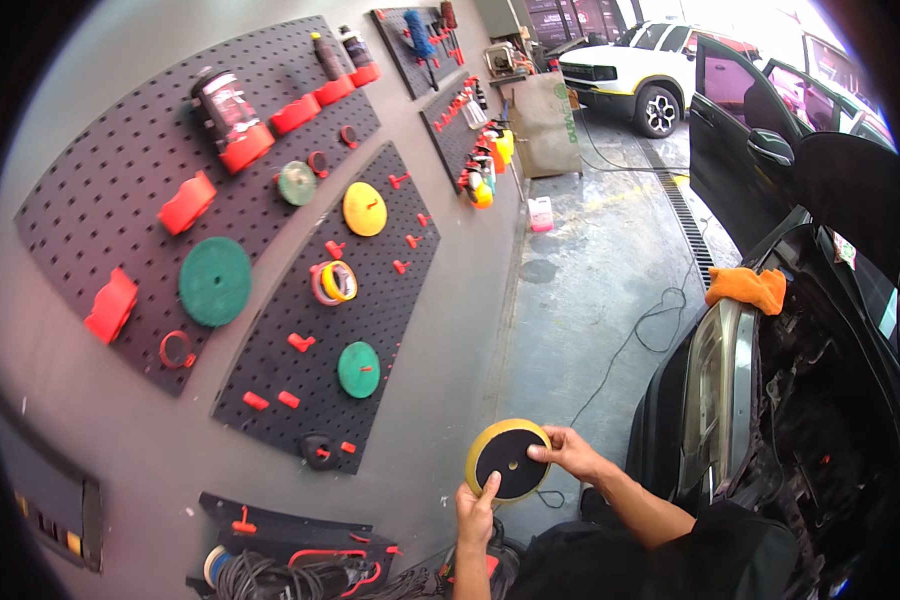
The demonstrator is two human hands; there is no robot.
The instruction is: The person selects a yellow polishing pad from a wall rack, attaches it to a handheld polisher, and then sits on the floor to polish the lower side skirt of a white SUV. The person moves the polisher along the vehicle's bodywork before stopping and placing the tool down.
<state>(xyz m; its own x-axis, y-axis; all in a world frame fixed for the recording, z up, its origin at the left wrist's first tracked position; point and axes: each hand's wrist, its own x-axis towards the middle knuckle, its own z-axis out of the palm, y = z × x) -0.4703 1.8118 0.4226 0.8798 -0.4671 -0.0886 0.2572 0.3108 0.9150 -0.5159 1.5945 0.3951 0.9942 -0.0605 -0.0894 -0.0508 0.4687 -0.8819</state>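
Between my hands is a round polishing pad (pixel 490 487) with a yellow rim, its black face with a small centre hole turned up toward me. My left hand (pixel 476 512) grips the lower left edge, thumb on the black face. From the right side my right hand (pixel 567 452) closes on the pad's upper right edge, its thumb also pressing the black face. Fingers of both hands are partly hidden behind the pad. On the pegboard to the left hang a yellow pad (pixel 365 209), a green pad (pixel 359 370) and a larger green pad (pixel 215 282).
Close on the right stands a dark car with its front opened up, an orange cloth (pixel 747 290) near its headlight (pixel 715 375). A cable (pixel 638 345) loops over the floor. Coiled cords (pixel 280 578) hang low on the left wall. Farther off is a white car (pixel 630 72).
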